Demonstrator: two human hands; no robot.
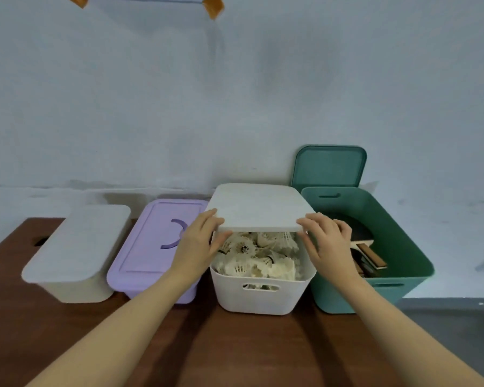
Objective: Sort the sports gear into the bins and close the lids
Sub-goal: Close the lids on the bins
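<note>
A white bin [260,300] full of white shuttlecocks [259,258] stands in the middle of the wooden table. Its white lid [259,206] hovers tilted over the bin, the front edge raised. My left hand [200,241] grips the lid's front left corner and my right hand [329,241] grips the front right corner. To the right stands an open green bin [408,247] with table tennis paddles [368,255] inside. Its green lid [330,166] leans upright against the wall behind it.
A purple bin [151,255] with its lid shut sits left of the white bin. Further left is a cream bin [76,255], also lidded. All bins stand in a row on the brown table [235,347] against a pale wall.
</note>
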